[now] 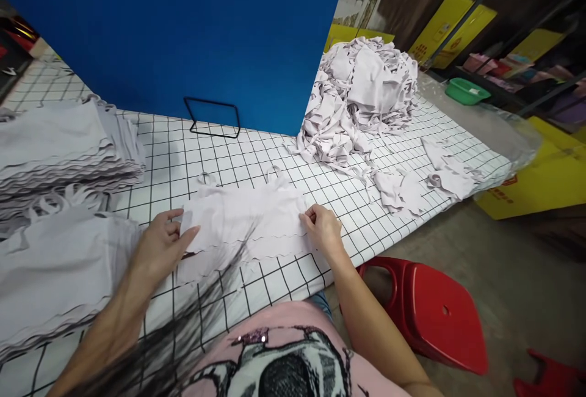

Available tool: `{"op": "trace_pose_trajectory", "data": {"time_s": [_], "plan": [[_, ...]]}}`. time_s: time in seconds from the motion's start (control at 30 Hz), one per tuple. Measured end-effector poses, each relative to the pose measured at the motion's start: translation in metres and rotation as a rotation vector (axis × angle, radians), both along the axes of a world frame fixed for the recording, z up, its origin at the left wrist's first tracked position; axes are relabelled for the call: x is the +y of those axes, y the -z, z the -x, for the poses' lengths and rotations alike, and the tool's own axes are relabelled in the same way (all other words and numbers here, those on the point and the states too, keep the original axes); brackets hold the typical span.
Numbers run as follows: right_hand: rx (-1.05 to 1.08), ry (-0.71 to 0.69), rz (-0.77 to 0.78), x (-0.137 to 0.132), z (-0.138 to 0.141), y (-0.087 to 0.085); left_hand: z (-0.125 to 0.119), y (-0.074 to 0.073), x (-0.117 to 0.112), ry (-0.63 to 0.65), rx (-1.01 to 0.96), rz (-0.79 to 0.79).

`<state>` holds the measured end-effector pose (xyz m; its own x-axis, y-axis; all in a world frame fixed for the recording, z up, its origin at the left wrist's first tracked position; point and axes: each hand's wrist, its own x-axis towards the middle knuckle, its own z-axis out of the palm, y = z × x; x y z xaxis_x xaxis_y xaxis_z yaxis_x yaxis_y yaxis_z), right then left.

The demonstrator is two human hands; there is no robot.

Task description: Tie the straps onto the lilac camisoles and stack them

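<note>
A pale, thin-strapped camisole (256,214) with a wavy hem lies flat on the checked tablecloth, its strap loops pointing away from me. My right hand (323,229) pinches its right edge between thumb and fingers. At the left edge, my left hand (162,244) touches the fabric with thumb and forefinger spread apart. Close by on the left are a near stack of camisoles (55,269) and a farther stack (50,140), with layered wavy edges. Strands of dark hair hang across part of the camisole and hide some of its hem.
A large blue board (183,30) stands behind, with a black wire stand (213,119) at its base. A loose heap of pale garments (366,85) lies back right; a few pieces (400,189) are nearer. A red stool (446,314) stands beside the table (361,232).
</note>
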<state>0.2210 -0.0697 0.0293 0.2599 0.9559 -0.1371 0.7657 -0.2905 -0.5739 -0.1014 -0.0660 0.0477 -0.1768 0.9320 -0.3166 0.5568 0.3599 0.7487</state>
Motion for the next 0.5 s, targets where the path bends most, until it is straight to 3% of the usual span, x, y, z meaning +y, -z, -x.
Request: {"op": "trace_pose_trajectory", "data": {"time_s": [0.13,0.33,0.5], "plan": [[0.066,0.001,0.019,0.000,-0.003,-0.002,-0.002,-0.007,0.005,-0.117,-0.178,-0.071],[0.000,0.037,0.032,0.003,0.000,-0.002,-0.015,-0.017,0.002,-0.101,-0.197,-0.027],[-0.077,0.053,0.075,0.005,0.006,-0.001,-0.017,-0.006,-0.004,-0.045,-0.143,0.003]]}}
